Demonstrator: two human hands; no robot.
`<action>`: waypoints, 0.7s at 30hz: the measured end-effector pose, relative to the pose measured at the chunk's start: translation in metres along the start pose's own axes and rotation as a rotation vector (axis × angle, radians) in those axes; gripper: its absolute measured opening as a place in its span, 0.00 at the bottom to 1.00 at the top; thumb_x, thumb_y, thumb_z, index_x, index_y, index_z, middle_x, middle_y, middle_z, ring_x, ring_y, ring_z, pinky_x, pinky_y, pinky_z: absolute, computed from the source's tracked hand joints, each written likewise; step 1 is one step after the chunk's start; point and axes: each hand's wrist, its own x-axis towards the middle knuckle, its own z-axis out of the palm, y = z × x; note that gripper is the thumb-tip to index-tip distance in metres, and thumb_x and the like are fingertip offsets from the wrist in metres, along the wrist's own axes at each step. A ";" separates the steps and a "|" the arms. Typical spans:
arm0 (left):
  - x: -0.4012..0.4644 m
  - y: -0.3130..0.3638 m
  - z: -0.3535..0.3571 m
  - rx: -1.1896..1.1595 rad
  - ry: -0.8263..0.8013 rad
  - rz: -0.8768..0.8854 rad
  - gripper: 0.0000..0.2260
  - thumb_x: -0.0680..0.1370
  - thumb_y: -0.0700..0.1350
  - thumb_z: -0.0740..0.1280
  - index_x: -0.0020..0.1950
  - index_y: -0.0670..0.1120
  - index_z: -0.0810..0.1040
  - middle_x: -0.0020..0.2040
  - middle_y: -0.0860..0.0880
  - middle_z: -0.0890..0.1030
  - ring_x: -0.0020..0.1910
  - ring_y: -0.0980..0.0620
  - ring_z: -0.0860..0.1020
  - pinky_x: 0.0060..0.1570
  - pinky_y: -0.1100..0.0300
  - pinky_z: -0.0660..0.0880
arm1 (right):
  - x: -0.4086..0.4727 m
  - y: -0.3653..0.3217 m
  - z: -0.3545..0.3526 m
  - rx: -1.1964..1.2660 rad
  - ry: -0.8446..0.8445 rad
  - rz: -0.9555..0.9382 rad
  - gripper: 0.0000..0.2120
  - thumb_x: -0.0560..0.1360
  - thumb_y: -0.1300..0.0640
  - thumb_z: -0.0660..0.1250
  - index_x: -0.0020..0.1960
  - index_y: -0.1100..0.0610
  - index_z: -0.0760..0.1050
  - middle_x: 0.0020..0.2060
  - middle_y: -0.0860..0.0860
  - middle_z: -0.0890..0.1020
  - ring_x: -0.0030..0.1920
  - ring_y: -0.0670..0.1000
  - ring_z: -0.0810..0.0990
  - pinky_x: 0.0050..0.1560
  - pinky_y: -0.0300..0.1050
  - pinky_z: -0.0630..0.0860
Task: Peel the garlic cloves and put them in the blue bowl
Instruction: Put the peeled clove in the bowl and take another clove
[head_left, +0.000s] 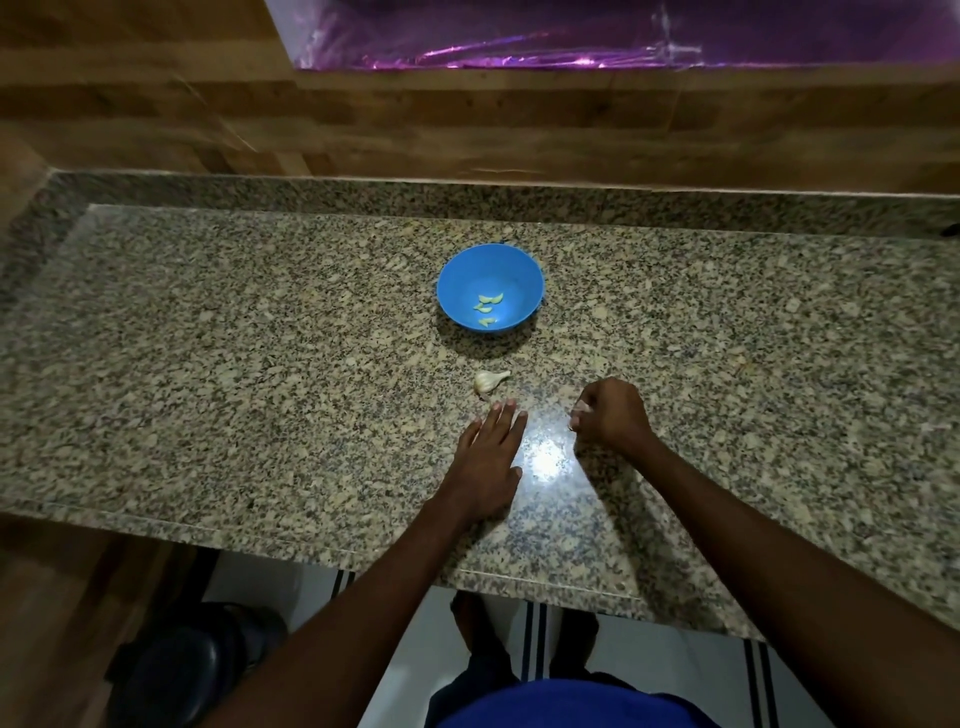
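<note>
A blue bowl (490, 283) stands on the granite counter (260, 364) and holds several peeled garlic cloves (488, 309). In front of it lies a partial garlic bulb (488, 383) in its white skin. My left hand (491, 457) lies flat on the counter with straight fingers, its fingertips just short of the bulb. To the right, my right hand (613, 415) is curled and pinches a small whitish piece of garlic (582, 409); whether it is a clove or skin I cannot make out.
Bits of garlic skin (935, 427) lie on the counter at the right. A wooden wall (467, 119) rises behind the counter, with a purple-lit opening above. A dark stool (192, 670) stands on the floor at the lower left.
</note>
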 end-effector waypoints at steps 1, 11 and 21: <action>0.000 0.000 -0.001 0.002 -0.001 -0.001 0.34 0.83 0.49 0.59 0.83 0.47 0.42 0.82 0.47 0.40 0.81 0.47 0.40 0.78 0.48 0.44 | 0.003 -0.004 -0.003 -0.048 -0.034 0.005 0.20 0.63 0.61 0.78 0.26 0.55 0.66 0.25 0.51 0.70 0.30 0.50 0.71 0.28 0.44 0.61; 0.000 0.002 0.001 0.046 0.013 -0.008 0.34 0.82 0.48 0.58 0.83 0.46 0.44 0.82 0.46 0.41 0.81 0.46 0.41 0.77 0.48 0.43 | 0.005 -0.035 0.010 -0.490 -0.038 -0.086 0.10 0.75 0.61 0.67 0.56 0.60 0.78 0.55 0.57 0.81 0.59 0.59 0.80 0.56 0.51 0.77; -0.002 0.008 -0.006 -0.014 0.021 -0.037 0.34 0.81 0.47 0.59 0.83 0.46 0.45 0.83 0.47 0.42 0.81 0.48 0.42 0.77 0.48 0.44 | -0.016 -0.025 0.024 -0.547 0.067 -0.271 0.06 0.71 0.61 0.71 0.48 0.59 0.78 0.45 0.58 0.81 0.47 0.61 0.82 0.44 0.48 0.77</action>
